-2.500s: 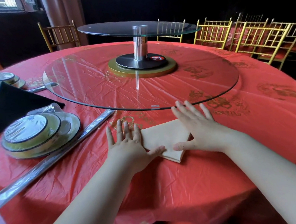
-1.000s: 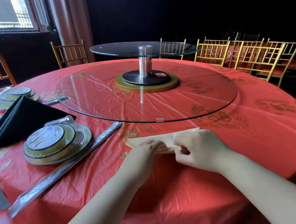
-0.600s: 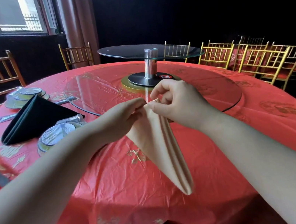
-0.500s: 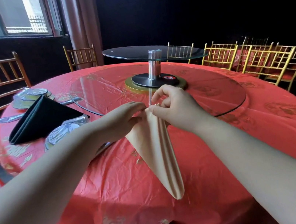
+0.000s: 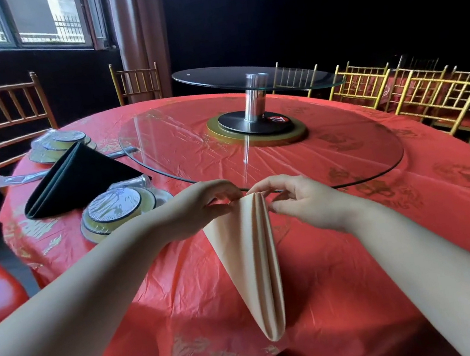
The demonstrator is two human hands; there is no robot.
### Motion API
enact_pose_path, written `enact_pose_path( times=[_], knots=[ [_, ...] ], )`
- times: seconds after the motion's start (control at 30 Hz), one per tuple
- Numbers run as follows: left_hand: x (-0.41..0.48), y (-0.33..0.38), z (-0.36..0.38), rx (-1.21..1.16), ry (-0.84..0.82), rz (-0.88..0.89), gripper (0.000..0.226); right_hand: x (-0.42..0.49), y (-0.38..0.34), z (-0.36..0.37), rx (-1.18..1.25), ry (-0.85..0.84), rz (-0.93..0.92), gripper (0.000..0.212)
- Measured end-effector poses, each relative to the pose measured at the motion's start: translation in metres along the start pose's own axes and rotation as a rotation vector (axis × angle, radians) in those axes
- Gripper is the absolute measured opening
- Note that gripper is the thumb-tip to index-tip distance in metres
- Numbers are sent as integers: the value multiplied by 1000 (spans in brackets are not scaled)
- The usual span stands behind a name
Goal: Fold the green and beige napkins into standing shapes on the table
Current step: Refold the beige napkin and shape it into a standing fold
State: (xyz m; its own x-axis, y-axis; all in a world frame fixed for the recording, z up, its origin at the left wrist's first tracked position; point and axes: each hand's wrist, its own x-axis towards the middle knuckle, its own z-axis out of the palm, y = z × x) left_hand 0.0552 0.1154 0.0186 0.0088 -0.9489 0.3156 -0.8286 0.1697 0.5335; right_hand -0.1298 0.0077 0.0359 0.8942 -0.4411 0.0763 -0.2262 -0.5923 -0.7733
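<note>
Red cloth covers the round table (image 5: 377, 247), glass turntable (image 5: 270, 153) in the middle, gold chairs (image 5: 436, 96) lined up far right. Up front, the beige napkin (image 5: 251, 261) hangs folded, point down, clear of the cloth and in front of the table's near edge. Left hand (image 5: 202, 210) pinches its top left corner, right hand (image 5: 301, 198) pinches the top right. Over on the left, the dark green napkin (image 5: 79, 177) sits as a folded tent, just behind a stack of wrapped plates (image 5: 118, 208).
</note>
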Motion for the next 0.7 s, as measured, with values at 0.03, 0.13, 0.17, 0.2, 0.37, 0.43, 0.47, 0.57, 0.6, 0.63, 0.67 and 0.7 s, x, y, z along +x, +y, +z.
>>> enact_pose_path(
  times=[0.03, 0.13, 0.17, 0.2, 0.37, 0.43, 0.47, 0.57, 0.6, 0.63, 0.67, 0.7],
  knots=[
    [1, 1, 0, 26, -8, -6, 22, 1, 2, 0, -56, 2, -10, 31],
    [5, 1, -3, 95, -56, -45, 20, 7, 6, 2, -147, -8, -55, 24],
    [6, 1, -6, 111, -78, -48, 20, 8, 6, 2, -161, -12, -76, 21],
    [7, 0, -8, 123, -92, -45, 21, 10, 6, 2, -174, -14, -102, 19],
    [20, 2, -21, 121, -107, -98, 19, 19, 9, -1, -159, 62, -197, 13],
    [26, -1, -22, 100, -117, -115, 18, 21, 15, -1, -161, 92, -183, 10],
    [28, -2, -20, 95, -123, -124, 19, 23, 19, 0, -165, 103, -170, 10],
    [34, -7, -11, 65, -126, -153, 21, 25, 27, 1, -152, 122, -144, 10],
    [35, -8, -9, 38, -123, -161, 23, 25, 27, 0, -144, 124, -148, 10],
    [37, -9, -8, 14, -124, -169, 24, 26, 27, -1, -144, 124, -153, 9],
    [38, -10, -7, -11, -127, -174, 25, 26, 27, -3, -148, 125, -159, 9],
    [39, -9, -7, -33, -131, -180, 26, 27, 26, -5, -159, 125, -159, 9]
  ],
)
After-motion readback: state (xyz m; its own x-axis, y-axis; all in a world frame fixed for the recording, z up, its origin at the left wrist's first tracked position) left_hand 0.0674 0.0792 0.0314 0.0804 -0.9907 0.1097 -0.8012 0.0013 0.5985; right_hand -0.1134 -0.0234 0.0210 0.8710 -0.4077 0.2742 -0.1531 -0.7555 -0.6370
